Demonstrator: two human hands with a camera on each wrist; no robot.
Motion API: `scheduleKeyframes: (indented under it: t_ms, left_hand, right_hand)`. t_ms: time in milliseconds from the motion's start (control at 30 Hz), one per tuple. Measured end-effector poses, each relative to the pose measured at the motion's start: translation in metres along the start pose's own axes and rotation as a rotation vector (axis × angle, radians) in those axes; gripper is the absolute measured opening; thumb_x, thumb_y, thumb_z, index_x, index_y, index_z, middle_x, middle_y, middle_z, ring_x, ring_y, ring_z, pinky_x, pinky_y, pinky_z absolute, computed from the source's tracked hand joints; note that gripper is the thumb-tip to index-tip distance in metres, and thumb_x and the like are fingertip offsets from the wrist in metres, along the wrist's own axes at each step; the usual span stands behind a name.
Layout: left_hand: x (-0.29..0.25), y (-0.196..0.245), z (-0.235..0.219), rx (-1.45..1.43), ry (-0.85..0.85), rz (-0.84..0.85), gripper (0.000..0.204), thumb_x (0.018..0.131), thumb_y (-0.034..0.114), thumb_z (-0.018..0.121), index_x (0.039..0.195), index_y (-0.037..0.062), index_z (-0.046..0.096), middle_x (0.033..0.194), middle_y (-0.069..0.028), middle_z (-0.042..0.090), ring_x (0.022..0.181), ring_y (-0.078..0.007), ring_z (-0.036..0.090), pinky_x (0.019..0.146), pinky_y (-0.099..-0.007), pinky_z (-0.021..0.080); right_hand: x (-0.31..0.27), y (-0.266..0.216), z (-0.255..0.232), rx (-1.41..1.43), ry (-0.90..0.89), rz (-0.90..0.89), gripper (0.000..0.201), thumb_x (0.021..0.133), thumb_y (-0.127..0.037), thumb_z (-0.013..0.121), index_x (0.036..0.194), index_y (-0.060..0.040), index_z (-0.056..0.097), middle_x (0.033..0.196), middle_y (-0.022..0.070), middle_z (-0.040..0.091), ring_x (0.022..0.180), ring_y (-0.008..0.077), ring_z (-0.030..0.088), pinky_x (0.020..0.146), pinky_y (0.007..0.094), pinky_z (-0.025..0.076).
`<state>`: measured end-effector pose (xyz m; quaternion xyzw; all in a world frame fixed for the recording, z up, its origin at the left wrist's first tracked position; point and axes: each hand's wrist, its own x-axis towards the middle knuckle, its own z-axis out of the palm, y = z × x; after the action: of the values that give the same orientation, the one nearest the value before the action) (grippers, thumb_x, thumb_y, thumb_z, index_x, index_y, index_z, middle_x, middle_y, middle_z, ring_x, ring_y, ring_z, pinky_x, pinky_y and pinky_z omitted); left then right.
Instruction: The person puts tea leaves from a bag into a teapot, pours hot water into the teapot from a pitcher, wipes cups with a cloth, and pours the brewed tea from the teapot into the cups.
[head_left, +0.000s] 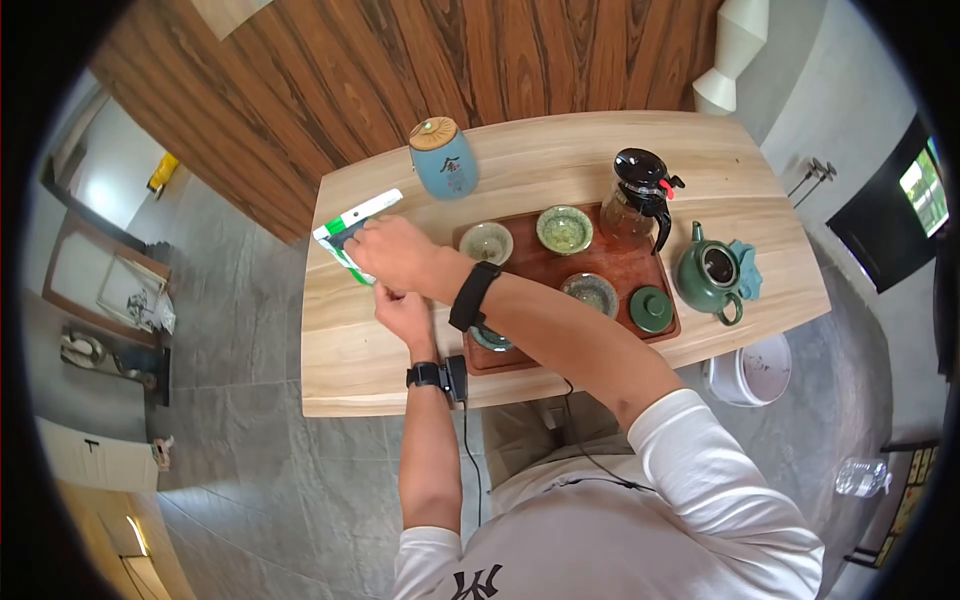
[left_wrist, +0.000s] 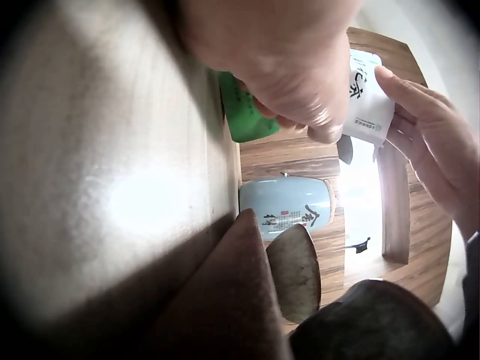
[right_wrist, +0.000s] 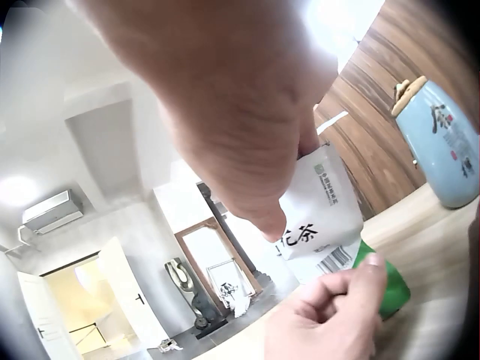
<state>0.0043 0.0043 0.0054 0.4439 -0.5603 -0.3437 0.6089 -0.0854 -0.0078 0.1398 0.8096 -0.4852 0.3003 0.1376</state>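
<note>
Pouch (right_wrist: pixel 322 191) that could spill.
Left hand (head_left: pixel 404 316) pinches its lower end, right hand (head_left: pixel 395 256) grips it higher; one sudden tug might rip it.

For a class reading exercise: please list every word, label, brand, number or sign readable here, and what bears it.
"茶": white-and-green pouch; the character before it is partly covered.
"NY", interlocked: shirt, cut off by the frame.
Blue jar: brush-style characters, not surely readable; smaller ones blurred.
Rest of the pouch's print: too small.
</note>
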Motion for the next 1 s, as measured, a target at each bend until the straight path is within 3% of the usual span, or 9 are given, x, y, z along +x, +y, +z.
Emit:
scheduleKeyframes:
  t_ms: [67, 167, 300, 367, 467, 567, 667, 733, 1000]
  left_hand:
    - [-0.002, 0.009, -0.004, 0.106, 0.129, -0.115, 0.049, 0.088, 0.005, 0.073, 0.132, -0.0048, 0.053, 0.126, -0.0169, 0.064, 0.111, -0.0209, 0.062, 0.094, -0.0331, 0.049]
    - [0.0, 0.005, 0.001, 0.252, 0.238, 0.146, 0.077, 0.088, 0.011, 0.078, 0.149, 0.0, 0.032, 0.144, -0.0172, 0.045, 0.13, -0.0225, 0.049, 0.108, -0.0378, 0.041]
    - [0.002, 0.013, 0.004, 0.55, 0.22, 0.302, 0.085, 0.086, 0.017, 0.082, 0.151, 0.0033, 0.029, 0.144, -0.0154, 0.041, 0.133, -0.0242, 0.045, 0.114, -0.0418, 0.037]
    - [0.003, 0.026, 0.006, 0.131, 0.069, 0.241, 0.082, 0.082, 0.016, 0.083, 0.146, 0.0009, 0.034, 0.137, -0.0197, 0.044, 0.135, -0.0338, 0.042, 0.112, -0.0477, 0.036]
    - [0.003, 0.023, 0.005, -0.01, 0.05, 0.114, 0.078, 0.082, 0.019, 0.083, 0.143, 0.0003, 0.036, 0.139, -0.0204, 0.043, 0.136, -0.0358, 0.042, 0.112, -0.0492, 0.035]
    - [0.001, 0.023, 0.003, 0.204, 0.058, 0.114, 0.073, 0.083, 0.018, 0.082, 0.139, 0.0003, 0.039, 0.137, -0.0207, 0.043, 0.133, -0.0369, 0.044, 0.112, -0.0493, 0.036]
    - [0.007, 0.002, -0.001, 0.144, 0.025, 0.115, 0.075, 0.08, 0.011, 0.082, 0.141, -0.0006, 0.04, 0.136, -0.0212, 0.042, 0.134, -0.0369, 0.044, 0.112, -0.0499, 0.035]
    - [0.007, -0.002, -0.001, 0.151, 0.107, 0.107, 0.087, 0.076, 0.01, 0.086, 0.147, 0.0008, 0.037, 0.14, -0.019, 0.044, 0.133, -0.033, 0.047, 0.114, -0.0458, 0.036]
    - [-0.001, 0.021, -0.001, 0.195, 0.007, 0.228, 0.105, 0.071, 0.001, 0.084, 0.16, 0.0039, 0.028, 0.148, -0.0209, 0.038, 0.14, -0.04, 0.041, 0.12, -0.0505, 0.03]
  right_hand:
    - [0.006, 0.0, -0.002, 0.03, -0.047, 0.094, 0.015, 0.085, -0.013, 0.067, 0.096, -0.0046, 0.063, 0.086, 0.0133, 0.073, 0.086, 0.0312, 0.074, 0.071, 0.0439, 0.057]
    - [0.002, 0.001, -0.004, 0.06, -0.104, 0.141, 0.014, 0.089, -0.016, 0.065, 0.096, -0.0042, 0.062, 0.078, 0.0154, 0.073, 0.076, 0.0337, 0.075, 0.063, 0.0458, 0.057]
    - [-0.008, -0.005, -0.022, 0.096, -0.118, 0.058, 0.018, 0.095, -0.022, 0.063, 0.097, -0.005, 0.06, 0.073, 0.0159, 0.072, 0.07, 0.0356, 0.074, 0.06, 0.0469, 0.055]
    - [-0.006, -0.008, -0.029, 0.106, -0.156, 0.047, 0.018, 0.096, -0.024, 0.062, 0.098, -0.0065, 0.059, 0.074, 0.0152, 0.071, 0.069, 0.0369, 0.072, 0.059, 0.0477, 0.054]
    - [-0.006, -0.013, -0.03, 0.168, -0.218, -0.014, 0.017, 0.096, -0.022, 0.059, 0.105, -0.0079, 0.063, 0.087, 0.0198, 0.073, 0.082, 0.0388, 0.073, 0.072, 0.0504, 0.056]
    - [-0.008, -0.012, -0.041, 0.2, -0.187, -0.089, 0.018, 0.094, -0.024, 0.061, 0.1, -0.0066, 0.06, 0.074, 0.0163, 0.068, 0.079, 0.0382, 0.071, 0.068, 0.0514, 0.053]
    - [-0.005, -0.007, -0.056, 0.323, -0.271, -0.053, 0.022, 0.094, -0.025, 0.061, 0.095, -0.0038, 0.066, 0.081, 0.0184, 0.071, 0.083, 0.0387, 0.07, 0.071, 0.0525, 0.053]
    - [0.008, 0.001, -0.058, 0.528, -0.541, -0.026, 0.026, 0.092, -0.026, 0.061, 0.089, -0.002, 0.072, 0.087, 0.0199, 0.073, 0.083, 0.0398, 0.07, 0.071, 0.0522, 0.053]
    - [-0.017, 0.005, -0.016, 0.11, -0.638, 0.176, 0.022, 0.089, -0.018, 0.065, 0.095, -0.0016, 0.079, 0.096, 0.0166, 0.077, 0.087, 0.034, 0.075, 0.076, 0.0423, 0.057]
